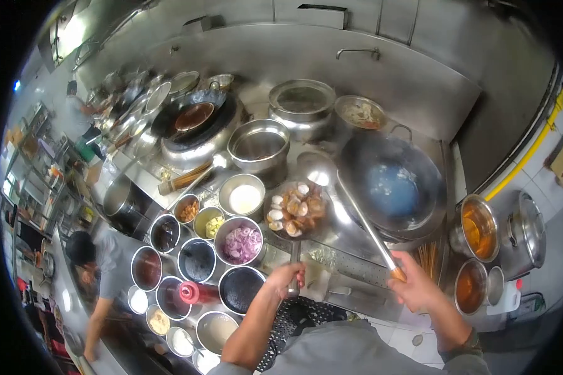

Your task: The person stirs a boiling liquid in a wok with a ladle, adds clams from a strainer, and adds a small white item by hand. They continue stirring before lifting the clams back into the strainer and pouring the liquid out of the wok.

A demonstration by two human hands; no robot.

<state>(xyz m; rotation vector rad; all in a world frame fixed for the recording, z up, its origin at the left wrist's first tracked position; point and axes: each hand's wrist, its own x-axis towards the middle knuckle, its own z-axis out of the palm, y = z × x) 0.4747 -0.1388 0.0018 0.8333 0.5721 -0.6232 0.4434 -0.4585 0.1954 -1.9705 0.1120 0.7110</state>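
My left hand (pixel 286 279) is closed round the handle of a strainer (pixel 295 250), whose bowl is heaped with clams (pixel 296 209). The strainer is held over the steel counter, left of a large wok (pixel 394 184) with cloudy liquid in it. My right hand (pixel 411 281) grips the wooden end of a long ladle (pixel 369 226). The ladle's round bowl (pixel 316 169) is just above the clams, between the strainer and the wok.
Bowls of sliced onion (pixel 242 242), dark sauces (pixel 197 260) and white powder (pixel 241 195) crowd the left side. Pots (pixel 258 145) stand behind. Orange liquid fills a pot (pixel 478 228) at right. A co-worker (pixel 106 262) leans over a counter at far left.
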